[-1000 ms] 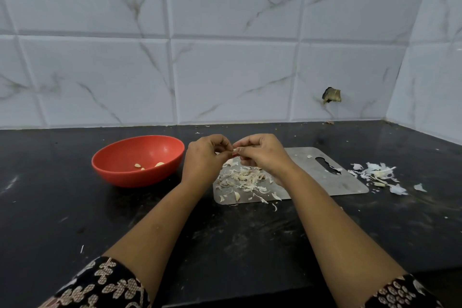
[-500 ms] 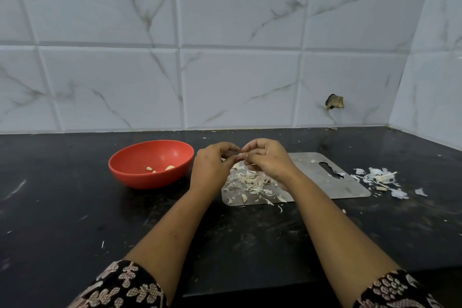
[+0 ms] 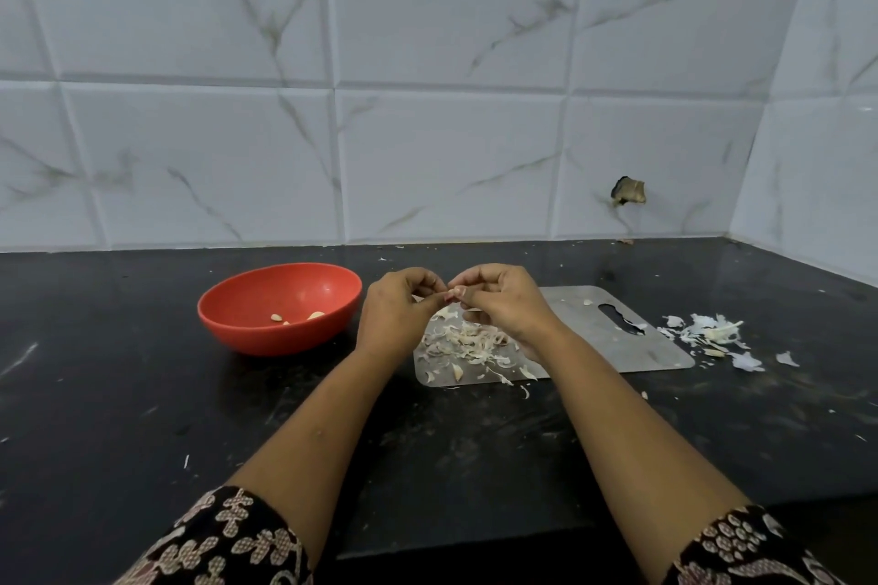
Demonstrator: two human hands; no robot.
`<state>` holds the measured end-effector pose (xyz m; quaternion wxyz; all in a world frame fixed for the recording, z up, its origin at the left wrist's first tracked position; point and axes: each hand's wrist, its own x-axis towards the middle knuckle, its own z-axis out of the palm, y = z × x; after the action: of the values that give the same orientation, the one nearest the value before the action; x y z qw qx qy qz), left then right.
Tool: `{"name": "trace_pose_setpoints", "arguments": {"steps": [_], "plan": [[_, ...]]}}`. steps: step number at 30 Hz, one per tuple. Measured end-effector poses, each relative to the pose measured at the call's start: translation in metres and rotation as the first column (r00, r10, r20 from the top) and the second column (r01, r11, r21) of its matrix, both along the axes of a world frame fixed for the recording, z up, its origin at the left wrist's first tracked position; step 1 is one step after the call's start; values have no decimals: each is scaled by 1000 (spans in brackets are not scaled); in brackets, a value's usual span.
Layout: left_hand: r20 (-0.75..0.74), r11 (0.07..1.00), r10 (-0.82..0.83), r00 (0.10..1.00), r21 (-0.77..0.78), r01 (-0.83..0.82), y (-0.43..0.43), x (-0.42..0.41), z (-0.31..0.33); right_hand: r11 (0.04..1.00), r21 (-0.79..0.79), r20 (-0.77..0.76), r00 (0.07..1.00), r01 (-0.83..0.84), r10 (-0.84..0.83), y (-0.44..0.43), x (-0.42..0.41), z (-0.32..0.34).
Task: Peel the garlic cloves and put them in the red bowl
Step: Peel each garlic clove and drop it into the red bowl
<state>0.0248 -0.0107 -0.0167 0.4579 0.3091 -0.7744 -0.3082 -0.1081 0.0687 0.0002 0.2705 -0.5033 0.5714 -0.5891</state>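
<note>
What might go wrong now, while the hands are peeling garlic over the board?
The clove is tiny and only pinched between the left hand and the right hand, so it might slip into the peels on the board below and get lost. The red bowl sits off to the left, so the clove might drop on the counter on the way. More peels may scatter; some already lie off the board.
</note>
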Motion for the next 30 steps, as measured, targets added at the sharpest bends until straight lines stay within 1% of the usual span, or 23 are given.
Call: {"name": "trace_pose_setpoints", "arguments": {"steps": [4, 7, 10, 12, 16, 19, 24, 26, 30], "plan": [[-65, 993, -61, 996, 92, 66, 5, 0, 5, 999, 10, 54, 998, -32, 31, 0, 0, 0], [-195, 964, -85, 977, 234, 130, 10, -1, 7, 999, -13, 78, 996, -41, 41, 0, 0, 1], [-325, 915, -110, 939, 336, 223, 15, 0, 10, 999, -50, 49, 999, -7, 9, 3, 2, 3], [-355, 889, -145, 924, 363, 279, 16, 2, 12, 998, -61, 23, 1000, 13, -12, 4, 2, 4], [-337, 838, -173, 925, 444, 318, 14, 4, 13, 998, -70, 18, 1000, 3, -2, 4, 3, 2], [-356, 774, -215, 909, 506, 381, 13, 4, 13, 996, -84, 15, 1000, -18, 19, 4, 3, 3], [-306, 716, -314, 899, 545, 436, 14, 9, 17, 994, -89, 7, 998, -66, 66, 5, 3, 4], [-283, 708, -345, 895, 547, 446, 13, 10, 17, 994, -82, -16, 997, -73, 72, 5, 2, 4], [-245, 732, -355, 902, 527, 431, 12, 9, 16, 994, -90, -60, 996, -68, 63, 4, 1, 2]]}}
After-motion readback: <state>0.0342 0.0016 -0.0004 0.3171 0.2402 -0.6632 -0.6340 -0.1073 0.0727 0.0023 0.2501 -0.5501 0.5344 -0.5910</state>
